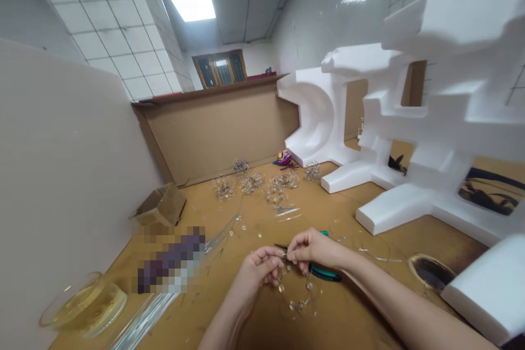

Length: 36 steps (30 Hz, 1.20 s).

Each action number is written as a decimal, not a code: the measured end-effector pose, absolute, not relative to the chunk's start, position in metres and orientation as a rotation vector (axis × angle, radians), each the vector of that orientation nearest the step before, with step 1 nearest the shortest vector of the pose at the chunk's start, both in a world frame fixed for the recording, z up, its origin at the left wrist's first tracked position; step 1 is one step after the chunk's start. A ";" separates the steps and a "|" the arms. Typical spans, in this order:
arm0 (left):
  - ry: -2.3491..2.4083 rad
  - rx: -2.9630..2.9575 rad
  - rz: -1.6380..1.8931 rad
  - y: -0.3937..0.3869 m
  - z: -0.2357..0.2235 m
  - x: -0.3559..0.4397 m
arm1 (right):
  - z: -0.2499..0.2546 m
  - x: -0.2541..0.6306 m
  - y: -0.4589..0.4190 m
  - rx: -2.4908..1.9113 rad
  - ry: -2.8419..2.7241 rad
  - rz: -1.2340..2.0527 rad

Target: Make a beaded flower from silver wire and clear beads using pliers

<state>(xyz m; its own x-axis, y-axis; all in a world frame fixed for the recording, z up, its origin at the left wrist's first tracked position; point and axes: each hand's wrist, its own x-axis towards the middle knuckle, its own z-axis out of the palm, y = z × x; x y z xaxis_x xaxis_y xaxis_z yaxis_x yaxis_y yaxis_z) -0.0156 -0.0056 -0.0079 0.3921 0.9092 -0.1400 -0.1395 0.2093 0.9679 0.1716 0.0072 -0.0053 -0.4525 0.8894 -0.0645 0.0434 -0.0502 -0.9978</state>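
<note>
Both my hands meet low in the middle of the wooden table (410, 235). My left hand (257, 272) and my right hand (311, 250) are closed in pinches on a thin wire ring strung with clear beads (296, 296), which hangs below my fingers. Teal-handled pliers (324, 272) lie on the table just under my right hand. Several finished bead-and-wire clusters (251, 182) sit further back on the table.
Large white foam blocks (414, 120) fill the right side. A cardboard wall (221, 131) closes the back and a pale panel (61, 175) the left. A small cardboard box (161, 206), a glass dish (84, 306), clear rods (151, 309) and a colourful toy (283, 158) lie around.
</note>
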 end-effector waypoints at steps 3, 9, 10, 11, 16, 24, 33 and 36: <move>0.900 1.093 0.879 -0.004 -0.009 -0.014 | -0.008 0.178 0.007 -1.014 -1.563 1.587; 0.944 1.134 0.944 -0.007 -0.011 -0.007 | -0.006 0.181 0.004 -1.066 -1.675 1.542; 0.945 1.118 0.968 -0.008 -0.010 -0.005 | -0.005 0.180 0.003 -1.064 -1.674 1.519; 0.937 1.093 0.994 -0.010 -0.010 -0.004 | -0.004 0.179 0.002 -1.053 -1.670 1.510; 0.828 1.002 1.017 -0.012 -0.003 -0.002 | 0.000 0.180 0.002 -1.026 -1.666 1.508; 1.032 1.207 0.876 -0.008 -0.010 -0.004 | -0.005 0.176 0.000 -1.121 -1.702 1.474; 1.190 1.348 0.941 -0.016 -0.005 0.003 | 0.021 0.204 -0.015 -1.532 -2.157 0.458; 1.181 1.328 0.977 -0.015 -0.006 0.001 | 0.020 0.211 -0.027 -1.646 -2.389 0.230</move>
<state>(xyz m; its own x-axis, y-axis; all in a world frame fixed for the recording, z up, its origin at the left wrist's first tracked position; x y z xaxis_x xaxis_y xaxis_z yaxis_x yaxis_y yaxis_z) 0.0013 -0.0152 -0.0057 0.1763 0.9820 -0.0679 0.1177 0.0475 0.9919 0.2109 -0.0267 0.0198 -0.3421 0.9344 0.0999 0.8981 0.3563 -0.2577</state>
